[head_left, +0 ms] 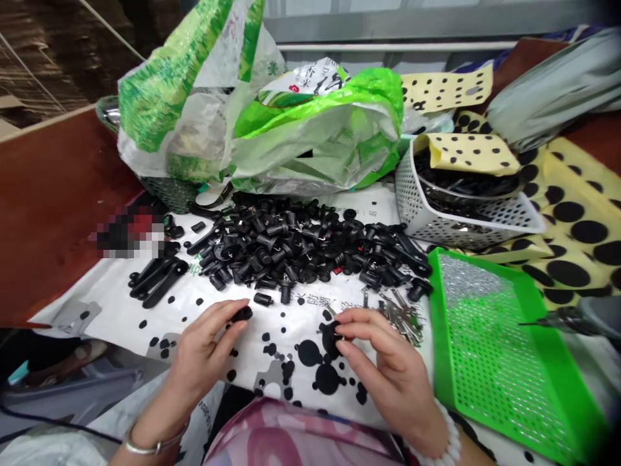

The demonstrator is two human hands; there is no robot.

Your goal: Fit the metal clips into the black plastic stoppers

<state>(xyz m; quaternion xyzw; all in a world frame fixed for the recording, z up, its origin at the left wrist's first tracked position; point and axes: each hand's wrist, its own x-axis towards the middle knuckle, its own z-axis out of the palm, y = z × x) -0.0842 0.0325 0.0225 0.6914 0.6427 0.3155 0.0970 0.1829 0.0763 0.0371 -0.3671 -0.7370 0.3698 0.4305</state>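
My left hand (211, 340) pinches a small black plastic part (241, 314) between thumb and fingertips, just in front of the pile. My right hand (383, 362) is closed on a round black piece (330, 338), held at its edge; a small shiny bit shows by the fingertips. Flat black discs (327, 379) lie or are printed on the white sheet below it; I cannot tell which. Beyond both hands spreads a heap of black plastic parts (291, 249), knobs and caps among them. Small metal strips (402, 316) lie just past my right hand.
A green perforated tray (499, 362) with tiny silvery pieces stands at right, a drill-like tool (577, 318) pointing over it. Behind are a white basket (466, 223) and green-and-white plastic bags (315, 142). Black handles (162, 278) lie at left.
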